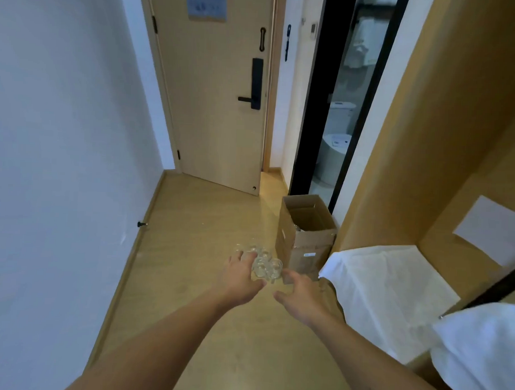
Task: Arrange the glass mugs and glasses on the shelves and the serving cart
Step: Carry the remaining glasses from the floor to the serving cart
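Note:
A cluster of several clear glass mugs (pixel 262 263) stands on the wooden floor, just left of an open cardboard box (pixel 306 234). Both my arms stretch down toward it. My left hand (pixel 240 274) lies at the cluster's left side, fingers spread and touching the nearest glasses. My right hand (pixel 301 295) hovers at the cluster's right front with fingers spread, holding nothing. A little more glassware shows inside the box. No shelf or serving cart is in view.
A white wall (pixel 63 129) runs along the left and a wooden door (pixel 213 91) closes the corridor ahead. A dark-framed glass door (pixel 341 110) opens on a bathroom. At right stand wooden panelling and a bed with white sheet (pixel 387 289) and pillow (pixel 484 354).

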A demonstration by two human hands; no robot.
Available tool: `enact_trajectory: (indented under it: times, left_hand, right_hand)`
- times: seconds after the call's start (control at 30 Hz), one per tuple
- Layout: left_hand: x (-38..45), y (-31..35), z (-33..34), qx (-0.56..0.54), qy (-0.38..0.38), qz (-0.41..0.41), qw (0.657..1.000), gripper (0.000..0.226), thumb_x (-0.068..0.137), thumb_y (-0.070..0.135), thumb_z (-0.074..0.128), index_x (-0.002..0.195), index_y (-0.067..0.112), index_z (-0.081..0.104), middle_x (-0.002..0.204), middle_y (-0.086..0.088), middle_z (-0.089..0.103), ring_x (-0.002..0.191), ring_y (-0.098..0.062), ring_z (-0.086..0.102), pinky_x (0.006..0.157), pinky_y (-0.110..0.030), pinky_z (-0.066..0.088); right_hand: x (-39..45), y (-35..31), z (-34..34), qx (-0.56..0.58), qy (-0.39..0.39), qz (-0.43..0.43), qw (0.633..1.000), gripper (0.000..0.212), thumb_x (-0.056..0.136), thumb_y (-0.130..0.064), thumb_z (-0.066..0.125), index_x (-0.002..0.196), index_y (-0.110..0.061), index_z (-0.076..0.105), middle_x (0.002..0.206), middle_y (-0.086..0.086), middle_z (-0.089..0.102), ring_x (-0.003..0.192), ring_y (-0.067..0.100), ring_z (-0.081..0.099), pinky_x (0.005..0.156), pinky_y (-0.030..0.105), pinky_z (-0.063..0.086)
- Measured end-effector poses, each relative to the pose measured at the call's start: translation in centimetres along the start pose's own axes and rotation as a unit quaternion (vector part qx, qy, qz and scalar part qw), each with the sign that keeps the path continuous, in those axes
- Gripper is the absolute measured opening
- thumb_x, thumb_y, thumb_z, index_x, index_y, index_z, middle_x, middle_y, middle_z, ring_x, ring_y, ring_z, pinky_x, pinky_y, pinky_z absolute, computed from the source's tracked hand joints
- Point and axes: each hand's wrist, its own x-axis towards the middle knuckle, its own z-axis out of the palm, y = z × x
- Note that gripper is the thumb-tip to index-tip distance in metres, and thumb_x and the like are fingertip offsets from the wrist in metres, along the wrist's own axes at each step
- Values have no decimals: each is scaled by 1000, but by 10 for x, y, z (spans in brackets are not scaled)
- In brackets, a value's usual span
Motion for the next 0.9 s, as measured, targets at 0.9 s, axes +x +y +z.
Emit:
enact_trajectory:
  times: [0.9]
  left_hand:
    - [351, -27, 27, -8, -92, -51, 994, 75, 90, 49, 65, 153, 23, 33, 154, -12, 38, 138, -34, 40, 113, -39, 36]
  right_hand:
    - [347, 28, -51, 55, -42, 82, 994, 54, 85, -35, 75, 136, -28, 59, 129, 3, 66, 121, 26, 59, 96, 33, 48]
